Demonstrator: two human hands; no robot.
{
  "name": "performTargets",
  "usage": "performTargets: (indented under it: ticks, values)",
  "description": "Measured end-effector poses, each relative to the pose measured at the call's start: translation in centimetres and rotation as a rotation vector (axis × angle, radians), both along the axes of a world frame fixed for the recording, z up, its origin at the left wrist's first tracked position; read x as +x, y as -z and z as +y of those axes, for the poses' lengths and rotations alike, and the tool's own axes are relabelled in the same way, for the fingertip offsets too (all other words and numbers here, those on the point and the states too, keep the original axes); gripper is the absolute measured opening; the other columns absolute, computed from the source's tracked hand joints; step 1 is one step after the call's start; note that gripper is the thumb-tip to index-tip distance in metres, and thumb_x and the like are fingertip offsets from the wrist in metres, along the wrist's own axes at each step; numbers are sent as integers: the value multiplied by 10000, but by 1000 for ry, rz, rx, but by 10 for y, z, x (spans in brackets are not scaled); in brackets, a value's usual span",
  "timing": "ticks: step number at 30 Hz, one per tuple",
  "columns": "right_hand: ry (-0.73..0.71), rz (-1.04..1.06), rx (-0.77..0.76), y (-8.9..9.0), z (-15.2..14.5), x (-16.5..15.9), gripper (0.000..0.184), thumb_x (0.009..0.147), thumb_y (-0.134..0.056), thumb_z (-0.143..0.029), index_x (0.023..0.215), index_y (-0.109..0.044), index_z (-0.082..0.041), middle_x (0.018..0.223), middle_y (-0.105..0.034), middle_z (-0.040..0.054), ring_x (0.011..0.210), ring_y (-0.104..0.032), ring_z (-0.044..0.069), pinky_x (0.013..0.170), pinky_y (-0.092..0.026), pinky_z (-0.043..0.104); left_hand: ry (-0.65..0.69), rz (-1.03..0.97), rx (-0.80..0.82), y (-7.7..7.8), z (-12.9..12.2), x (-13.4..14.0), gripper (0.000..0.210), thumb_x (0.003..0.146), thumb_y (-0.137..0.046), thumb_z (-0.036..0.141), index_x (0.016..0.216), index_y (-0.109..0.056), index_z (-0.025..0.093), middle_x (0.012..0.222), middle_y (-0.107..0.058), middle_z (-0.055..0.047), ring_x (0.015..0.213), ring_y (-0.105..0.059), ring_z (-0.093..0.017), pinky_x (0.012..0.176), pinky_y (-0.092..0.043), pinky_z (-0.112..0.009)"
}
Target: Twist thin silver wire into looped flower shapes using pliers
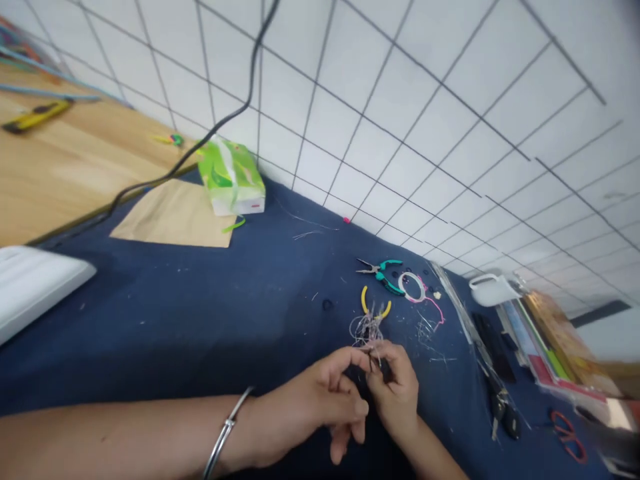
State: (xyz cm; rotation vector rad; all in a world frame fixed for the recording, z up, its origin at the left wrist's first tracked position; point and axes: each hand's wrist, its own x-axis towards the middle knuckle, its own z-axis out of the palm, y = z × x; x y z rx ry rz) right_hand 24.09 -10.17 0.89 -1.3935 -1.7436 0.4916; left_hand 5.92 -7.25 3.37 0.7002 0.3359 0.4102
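My left hand (325, 400), with a silver bangle at the wrist, reaches in from the left. Its index finger meets the fingertips of my right hand (397, 387), while its other fingers curl loosely. My right hand is closed in a pinch. Something small and dark shows between the two hands, too blurred to name. Right beyond the fingertips lies a tangled bundle of clear thread (367, 328), partly covering yellow-handled pliers (365, 300). Farther off are teal-handled long-nose pliers (387, 279), beside a white ring-shaped coil (412, 288) with pink cord.
Dark blue cloth (225, 300) covers the table. A green tissue pack (233, 177) sits on brown paper (170, 217) near the tiled wall. To the right are a white mug (493, 290), stacked books (555, 347) and red-handled scissors (567, 437). A black cable (250, 80) hangs across.
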Motion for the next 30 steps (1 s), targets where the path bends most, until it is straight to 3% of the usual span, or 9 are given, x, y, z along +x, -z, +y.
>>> performTargets:
  ticks: [7,17,21,26,30]
  values:
    - [-21,-154,151,-9,1,3,149,784,-471,-76,831,-540,-200,759,-595,17,690,-539,139,654,-440,290,-213,93,-50,3,3,12,56,807,-523,205,821,-522,151,638,-527,20,490,-469,-67,540,-357,-216]
    - [-37,-369,323,-3,3,16,164,765,-515,-63,881,-543,-176,799,-622,49,725,-543,160,663,-433,326,-292,149,-64,10,6,16,176,841,-465,277,791,-564,140,723,-523,-26,644,-486,-129,607,-372,-263]
    - [-27,-415,314,-4,4,19,176,753,-524,-52,878,-551,-172,791,-614,50,720,-521,164,661,-426,333,-341,188,37,6,4,15,145,829,-465,220,825,-586,140,755,-518,-35,681,-472,-139,623,-364,-267]
    - [-2,-433,311,-5,7,22,167,758,-505,-57,860,-568,-173,742,-596,44,695,-506,163,640,-418,327,-441,262,217,-1,-1,13,197,796,-489,159,605,-532,139,876,-478,-33,770,-445,-140,669,-355,-257]
    - [-18,-409,326,-6,6,24,170,769,-475,-68,848,-576,-181,721,-584,33,679,-507,151,634,-417,316,-448,266,278,-2,-2,13,266,804,-500,193,547,-458,140,835,-471,-28,760,-427,-140,673,-350,-254]
